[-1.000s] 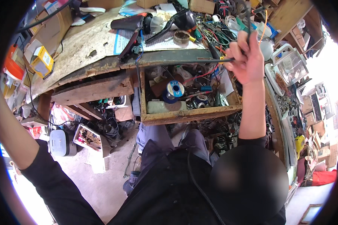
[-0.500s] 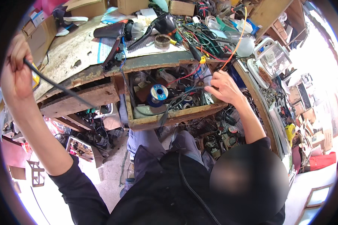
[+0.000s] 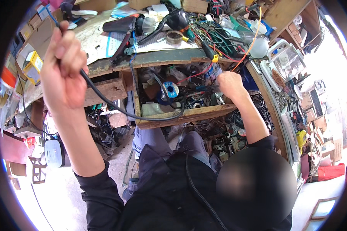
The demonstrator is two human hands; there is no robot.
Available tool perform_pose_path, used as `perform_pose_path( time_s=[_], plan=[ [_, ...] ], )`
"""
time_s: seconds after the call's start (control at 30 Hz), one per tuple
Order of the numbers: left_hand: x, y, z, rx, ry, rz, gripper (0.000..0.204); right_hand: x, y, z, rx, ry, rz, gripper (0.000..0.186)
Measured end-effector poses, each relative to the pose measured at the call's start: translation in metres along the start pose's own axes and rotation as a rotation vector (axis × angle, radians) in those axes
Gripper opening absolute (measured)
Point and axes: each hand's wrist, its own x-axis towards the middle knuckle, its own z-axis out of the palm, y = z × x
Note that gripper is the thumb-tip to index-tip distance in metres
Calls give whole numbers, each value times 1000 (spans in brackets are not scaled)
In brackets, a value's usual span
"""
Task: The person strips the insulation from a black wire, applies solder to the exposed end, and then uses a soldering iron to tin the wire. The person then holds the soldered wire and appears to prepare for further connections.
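Cable half out of the open drawer, left hand fingers clenched round it up high, right hand fingers curled, digging inside, rest tangled in there.

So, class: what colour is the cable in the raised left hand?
Black; the cable shows best in the head view.

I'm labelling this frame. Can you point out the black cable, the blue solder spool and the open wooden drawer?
black cable (image 3: pixel 115 107), head view, mid-run below the left hand.
blue solder spool (image 3: pixel 170 89), head view, its round face.
wooden drawer (image 3: pixel 188 114), head view, front board.
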Motion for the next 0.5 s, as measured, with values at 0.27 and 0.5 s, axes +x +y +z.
perform_pose_path(
  time_s=[0.27,0.5],
  plan=[
    [-37,-91,-26,603,276,15,18,5,-99,-46,1002,79,-428,68],
    [-57,-146,-39,795,271,-105,19,14,-125,-13,1081,4,-326,74]
  ],
)
